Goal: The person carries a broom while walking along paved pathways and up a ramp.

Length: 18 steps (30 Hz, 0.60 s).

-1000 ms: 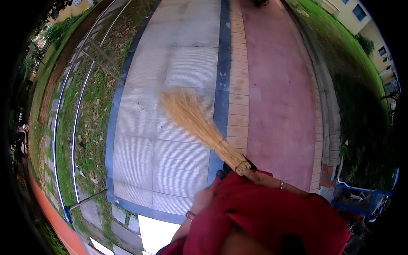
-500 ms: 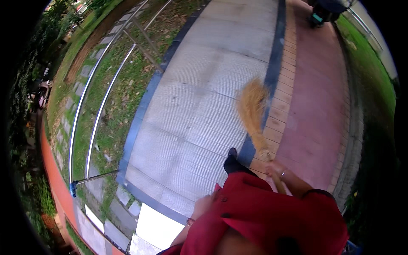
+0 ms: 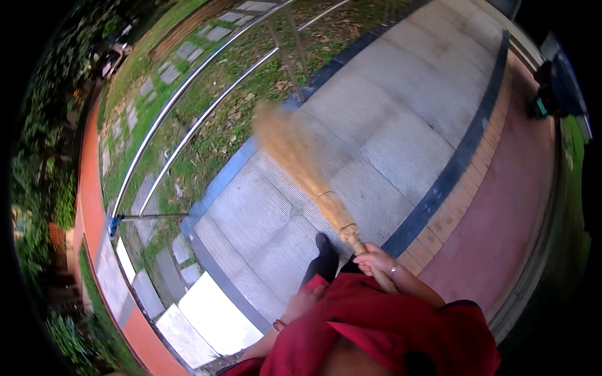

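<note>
A straw broom (image 3: pixel 305 177) slants up and to the left from my right hand (image 3: pixel 375 259), whose fingers are wrapped round its pale handle just below the binding. Its bristle tips are blurred by motion and spread over the left side of the ribbed grey paving, near the dark blue border. My left hand (image 3: pixel 304 304) lies against the front of my red top (image 3: pixel 382 313), holding nothing that I can see; its fingers show only in part. One dark shoe (image 3: pixel 323 243) is on the paving just ahead of me.
Along the left runs a metal double handrail (image 3: pixel 188 84), with grass, scattered leaves and stepping stones (image 3: pixel 172 74) beyond it. On the right lies a reddish path (image 3: pixel 495 213) edged with tan bricks. A dark vehicle (image 3: pixel 555 88) stands at the far right.
The broom has swung left across the paving, from the blue strip on the right toward the left border. My right hand moved left with it. The view has turned to the right.
</note>
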Available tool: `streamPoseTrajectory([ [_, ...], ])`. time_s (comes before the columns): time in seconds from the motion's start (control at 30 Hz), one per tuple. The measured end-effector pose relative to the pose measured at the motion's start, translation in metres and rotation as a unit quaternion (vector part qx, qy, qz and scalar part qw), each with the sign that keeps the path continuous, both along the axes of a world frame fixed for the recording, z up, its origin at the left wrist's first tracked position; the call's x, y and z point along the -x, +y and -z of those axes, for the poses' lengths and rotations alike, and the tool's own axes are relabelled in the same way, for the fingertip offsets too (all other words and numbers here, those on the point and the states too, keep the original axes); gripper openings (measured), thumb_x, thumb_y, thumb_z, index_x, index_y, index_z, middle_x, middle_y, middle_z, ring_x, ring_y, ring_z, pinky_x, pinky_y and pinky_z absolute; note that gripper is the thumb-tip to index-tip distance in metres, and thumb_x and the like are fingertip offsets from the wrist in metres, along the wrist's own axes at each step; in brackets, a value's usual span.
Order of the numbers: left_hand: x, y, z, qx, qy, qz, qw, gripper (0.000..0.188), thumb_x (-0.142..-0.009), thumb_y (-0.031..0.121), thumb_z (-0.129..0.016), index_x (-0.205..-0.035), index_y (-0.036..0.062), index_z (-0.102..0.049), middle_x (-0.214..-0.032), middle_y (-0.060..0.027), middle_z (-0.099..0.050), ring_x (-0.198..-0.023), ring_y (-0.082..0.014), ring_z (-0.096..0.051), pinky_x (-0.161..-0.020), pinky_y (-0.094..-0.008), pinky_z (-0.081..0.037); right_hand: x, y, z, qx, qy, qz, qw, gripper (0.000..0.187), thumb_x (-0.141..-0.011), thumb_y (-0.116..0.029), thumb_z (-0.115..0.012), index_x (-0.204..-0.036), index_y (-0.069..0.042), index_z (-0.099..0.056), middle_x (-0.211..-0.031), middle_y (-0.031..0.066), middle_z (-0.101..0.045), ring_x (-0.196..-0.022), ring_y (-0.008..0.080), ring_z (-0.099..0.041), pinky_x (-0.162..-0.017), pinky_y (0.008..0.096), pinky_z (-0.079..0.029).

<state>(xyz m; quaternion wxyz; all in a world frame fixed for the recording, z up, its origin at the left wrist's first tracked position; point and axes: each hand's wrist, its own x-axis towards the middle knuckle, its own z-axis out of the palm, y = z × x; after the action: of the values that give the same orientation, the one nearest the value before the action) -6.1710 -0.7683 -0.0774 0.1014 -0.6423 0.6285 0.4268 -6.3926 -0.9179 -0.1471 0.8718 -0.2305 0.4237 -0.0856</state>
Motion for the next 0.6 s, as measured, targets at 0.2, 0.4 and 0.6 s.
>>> streamPoseTrajectory([
  [0.2, -0.045, -0.052, 0.016, 0.039, 0.017, -0.061, 0.997, 0.037, -0.087, 0.024, -0.044, -0.124, 0.0158, -0.041, -0.096, -0.0184, -0.059, -0.082, -0.0368, -0.062, -0.066, -0.0460, -0.051, 0.066, -0.058, -0.042, 0.025, 0.103, 0.133, 0.985, 0.014, -0.077, -0.004, -0.056, -0.083, -0.006, -0.043, -0.058, 0.0026, -0.043, -0.041, 0.0111, -0.042, -0.034, 0.0250, -0.033],
  [0.4, -0.088, -0.126, 0.019, 0.075, 0.023, -0.069, 0.995, 0.037, -0.088, 0.021, -0.042, -0.124, 0.0133, -0.041, -0.096, -0.0178, -0.060, -0.082, -0.0346, -0.062, -0.067, -0.0442, -0.051, 0.111, -0.124, -0.011, -0.265, 0.060, 0.333, 0.903, 0.013, -0.079, -0.011, -0.051, -0.070, -0.010, -0.042, -0.054, 0.0002, -0.040, -0.040, 0.0090, -0.038, -0.032, 0.0230, -0.032],
  [0.6, -0.117, -0.173, 0.015, 0.037, 0.014, -0.069, 0.997, 0.038, -0.088, 0.021, -0.042, -0.125, 0.0125, -0.041, -0.090, -0.0159, -0.061, -0.080, -0.0330, -0.063, -0.065, -0.0426, -0.051, 0.026, -0.161, 0.042, -0.270, 0.000, 0.070, 0.960, 0.026, -0.087, -0.022, -0.051, -0.063, -0.014, -0.042, -0.053, -0.0026, -0.040, -0.043, 0.0083, -0.037, -0.037, 0.0208, -0.031],
])
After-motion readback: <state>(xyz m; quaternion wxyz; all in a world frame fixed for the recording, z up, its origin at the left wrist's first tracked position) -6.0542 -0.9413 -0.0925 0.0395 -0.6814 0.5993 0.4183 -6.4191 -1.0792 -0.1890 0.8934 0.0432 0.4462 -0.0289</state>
